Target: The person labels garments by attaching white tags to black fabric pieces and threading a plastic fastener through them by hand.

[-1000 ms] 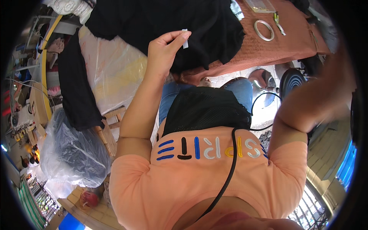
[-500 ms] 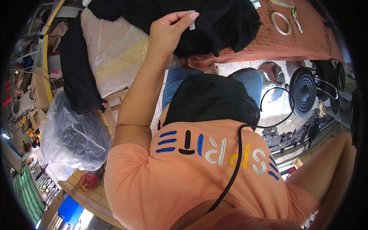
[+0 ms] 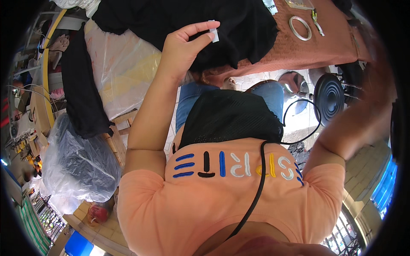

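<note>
My left hand (image 3: 183,45) is over a black cloth (image 3: 243,32) at the top of the view, with thumb and forefinger on a small white label (image 3: 215,36). The label stands out pale against the cloth. My right hand (image 3: 378,74) is raised at the far right, smeared by motion, so its fingers cannot be made out. The cloth lies over the edge of a brown-covered table (image 3: 329,49). A white ring (image 3: 300,28) and a small yellow-handled tool (image 3: 317,22) lie on that cover, right of the cloth.
A round black ridged stool seat (image 3: 329,100) stands below the table at right. On the left are clear plastic sheeting (image 3: 124,64), a hanging black cloth strip (image 3: 83,85) and a plastic bag (image 3: 81,162). A black cable (image 3: 261,183) runs down my front.
My right arm has swung up from the lower right to beside the table's right end. My left thumb has moved lower on the label, away from the forefinger's tip. The view has shifted slightly.
</note>
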{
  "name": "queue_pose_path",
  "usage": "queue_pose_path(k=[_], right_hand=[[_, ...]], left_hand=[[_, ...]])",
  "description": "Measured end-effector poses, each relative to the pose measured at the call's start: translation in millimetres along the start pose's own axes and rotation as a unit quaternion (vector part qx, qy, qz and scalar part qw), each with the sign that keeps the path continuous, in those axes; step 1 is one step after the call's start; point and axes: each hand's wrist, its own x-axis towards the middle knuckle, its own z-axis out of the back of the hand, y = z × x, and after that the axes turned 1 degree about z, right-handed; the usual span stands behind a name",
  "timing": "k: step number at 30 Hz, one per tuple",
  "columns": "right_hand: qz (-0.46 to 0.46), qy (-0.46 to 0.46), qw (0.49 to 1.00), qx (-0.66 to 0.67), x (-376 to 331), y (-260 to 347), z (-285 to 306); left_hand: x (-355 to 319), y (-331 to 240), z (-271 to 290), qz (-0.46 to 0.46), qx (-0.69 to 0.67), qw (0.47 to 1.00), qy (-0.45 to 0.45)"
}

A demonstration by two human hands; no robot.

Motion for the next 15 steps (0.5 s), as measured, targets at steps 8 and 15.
queue_pose_path(k=[8, 15], right_hand=[[0.038, 0.269, 0.961, 0.054, -69.3, -4.9, -155.1], [-0.232, 0.313, 0.878, 0.280, -63.2, -12.9, -142.5]], left_hand=[[-5.7, -7.1, -4.1, -0.024, 0.104, 0.994, 0.005], [-5.1, -6.0, -5.0, -0.050, 0.157, 0.986, -0.013]])
